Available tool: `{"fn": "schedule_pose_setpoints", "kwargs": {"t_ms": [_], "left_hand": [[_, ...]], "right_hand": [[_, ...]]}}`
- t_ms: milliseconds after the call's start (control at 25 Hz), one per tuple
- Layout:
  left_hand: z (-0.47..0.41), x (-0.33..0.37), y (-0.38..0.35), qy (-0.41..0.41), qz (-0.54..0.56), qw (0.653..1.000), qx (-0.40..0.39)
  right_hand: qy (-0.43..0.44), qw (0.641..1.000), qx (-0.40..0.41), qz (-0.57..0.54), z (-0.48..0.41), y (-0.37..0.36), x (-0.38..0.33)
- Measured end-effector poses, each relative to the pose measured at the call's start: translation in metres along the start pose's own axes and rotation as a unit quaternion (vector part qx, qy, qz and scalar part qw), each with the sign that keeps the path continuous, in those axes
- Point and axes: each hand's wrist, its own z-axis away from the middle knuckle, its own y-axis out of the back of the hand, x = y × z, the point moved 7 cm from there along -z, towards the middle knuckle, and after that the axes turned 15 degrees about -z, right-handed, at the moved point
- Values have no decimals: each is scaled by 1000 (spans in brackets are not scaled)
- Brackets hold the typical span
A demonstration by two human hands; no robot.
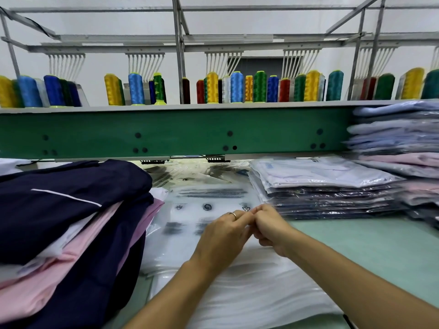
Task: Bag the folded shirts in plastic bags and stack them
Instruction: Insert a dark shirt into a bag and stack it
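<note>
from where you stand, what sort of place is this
Most likely a garment factory's embroidery and packing area: rows of coloured thread cones above a green machine beam, a stack of bagged shirts on the right, and unbagged folded shirts piled on the left.

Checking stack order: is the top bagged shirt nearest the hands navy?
No, the top bagged shirt is white, with dark bagged ones stacked beneath it.

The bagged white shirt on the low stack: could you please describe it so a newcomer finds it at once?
Find the long green beam under the thread cones. Below its right end a low stack of bagged shirts lies on the table, left of a taller stack. The bagged white shirt tops it, the only pale one above dark navy ones.
</note>
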Motion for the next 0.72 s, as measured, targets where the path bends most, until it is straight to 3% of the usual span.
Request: {"fn": "schedule_pose_setpoints", "kwargs": {"t_ms": [400,720], "left_hand": [[6,-21,-16,103,45,988,-105],[24,-57,-18,153,-38,968,-198]], "right_hand": [[24,997,61,-40,-7,22,-11],[33,994,83,-62,-21,49,-13]]}}
